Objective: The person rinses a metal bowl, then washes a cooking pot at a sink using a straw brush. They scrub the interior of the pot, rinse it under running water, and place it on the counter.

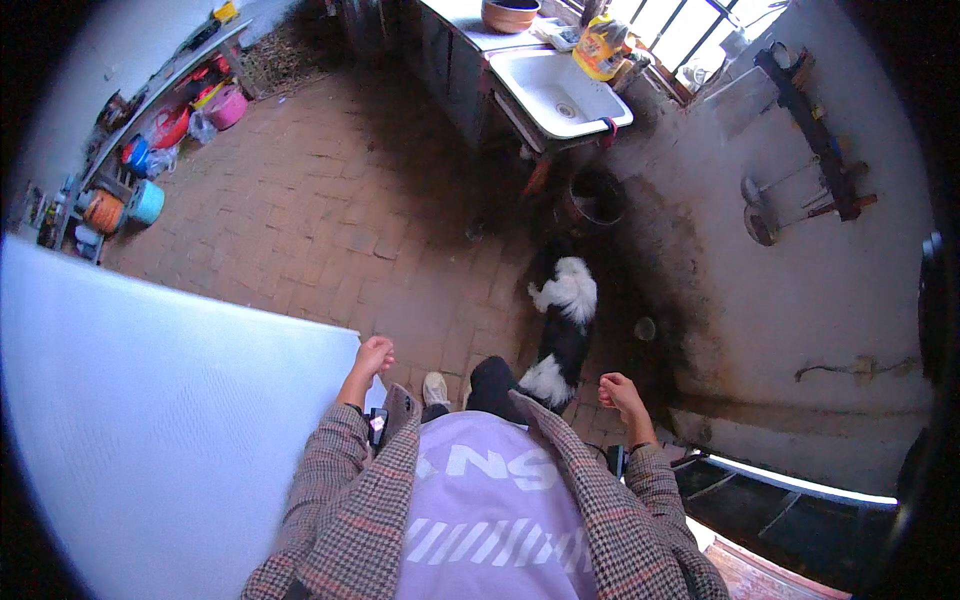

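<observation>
My left hand [375, 355] is loosely curled beside the corner of a large white panel-like surface [180, 390], and I see nothing in it. On the other side, my right hand [616, 391] hangs in the air with fingers curled and nothing visible in them. A black and white dog [566, 322] stands between my hands, close to my legs, its head towards a dark bucket [594, 196]. One pale shoe [435, 390] of mine shows on the brick floor [337, 210].
A white sink [559, 94] stands ahead below a barred window, with a yellow plastic jug [600, 49] by it. Basins and a turquoise bucket [146, 202] sit under a shelf at the left. Ladles [761, 225] hang from a rack on the right wall.
</observation>
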Action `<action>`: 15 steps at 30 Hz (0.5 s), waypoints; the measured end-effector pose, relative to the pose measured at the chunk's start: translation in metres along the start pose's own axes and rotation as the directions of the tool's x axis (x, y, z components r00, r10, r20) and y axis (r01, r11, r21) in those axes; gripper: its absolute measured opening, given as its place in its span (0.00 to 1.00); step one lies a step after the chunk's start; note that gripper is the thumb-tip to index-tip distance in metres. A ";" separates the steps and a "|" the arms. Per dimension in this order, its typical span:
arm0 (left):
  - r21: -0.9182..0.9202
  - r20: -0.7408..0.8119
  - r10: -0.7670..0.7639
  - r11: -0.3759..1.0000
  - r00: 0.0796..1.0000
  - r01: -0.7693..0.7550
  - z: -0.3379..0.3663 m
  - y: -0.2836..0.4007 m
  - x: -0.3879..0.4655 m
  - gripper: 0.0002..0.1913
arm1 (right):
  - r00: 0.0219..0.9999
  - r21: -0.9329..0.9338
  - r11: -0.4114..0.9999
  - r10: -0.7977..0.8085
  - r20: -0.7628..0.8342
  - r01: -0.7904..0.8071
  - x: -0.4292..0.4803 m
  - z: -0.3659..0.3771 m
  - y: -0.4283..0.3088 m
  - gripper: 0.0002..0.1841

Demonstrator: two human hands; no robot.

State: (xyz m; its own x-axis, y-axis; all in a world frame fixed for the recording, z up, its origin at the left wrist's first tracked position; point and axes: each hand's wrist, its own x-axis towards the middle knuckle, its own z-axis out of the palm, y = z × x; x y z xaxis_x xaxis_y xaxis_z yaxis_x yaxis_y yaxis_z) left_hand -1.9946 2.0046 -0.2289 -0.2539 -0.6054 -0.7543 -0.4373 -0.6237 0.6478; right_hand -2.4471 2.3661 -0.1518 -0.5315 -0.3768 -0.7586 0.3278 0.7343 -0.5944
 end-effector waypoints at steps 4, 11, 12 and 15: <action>-0.117 0.039 -0.072 0.990 0.997 0.076 -0.014 0.040 0.049 0.08 | 0.998 -0.039 0.997 0.061 -0.021 -0.062 0.043 0.012 -0.058 0.10; -0.162 -0.014 -0.103 0.982 0.995 0.100 -0.037 0.171 0.167 0.09 | 0.999 0.140 0.990 0.035 0.000 -0.034 0.163 0.005 -0.164 0.06; -0.131 0.004 -0.109 0.985 0.994 0.108 -0.036 0.196 0.183 0.10 | 0.997 0.090 0.995 0.054 -0.064 -0.048 0.177 0.004 -0.182 0.07; -0.080 0.011 -0.052 0.995 0.999 0.052 -0.021 0.283 0.222 0.11 | 0.996 0.120 0.991 0.072 -0.058 -0.065 0.214 0.009 -0.243 0.07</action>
State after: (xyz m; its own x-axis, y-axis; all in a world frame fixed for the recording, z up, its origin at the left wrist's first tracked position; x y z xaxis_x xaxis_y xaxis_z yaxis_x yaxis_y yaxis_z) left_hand -2.1569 1.6834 -0.2107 -0.2404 -0.5670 -0.7879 -0.3798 -0.6920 0.6139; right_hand -2.6335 2.1025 -0.1717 -0.5507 -0.2892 -0.7830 0.4534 0.6840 -0.5715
